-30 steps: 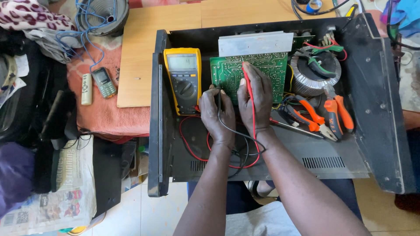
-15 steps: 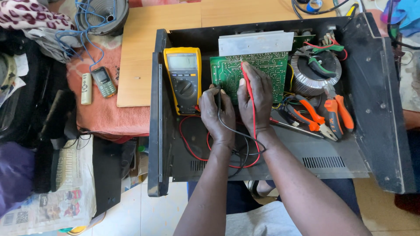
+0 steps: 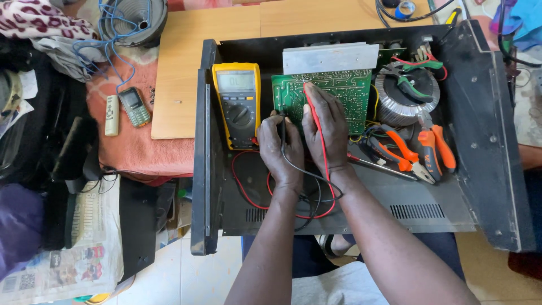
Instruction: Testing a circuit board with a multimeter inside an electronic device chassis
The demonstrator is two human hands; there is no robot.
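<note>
Nothing has shifted: right hand [image 3: 326, 133] pinches the red probe [image 3: 316, 121], long axis toward twelve o'clock, tip on the green circuit board [image 3: 344, 93]; left hand [image 3: 280, 148] grips the black probe [image 3: 283, 127] at nine o'clock.

Wooden tabletop [image 3: 186, 85], black chassis [image 3: 480, 141], screws [image 3: 152, 95]

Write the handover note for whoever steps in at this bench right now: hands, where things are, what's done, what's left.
Left hand: grips the black probe at the green circuit board's left edge.
Right hand: presses the red probe tip on the board.
Yellow multimeter: lying left of the board inside the open black chassis, display lit.
Orange pliers: beside the toroidal transformer.
Done: both probes placed.
Left: reading the display.
</note>
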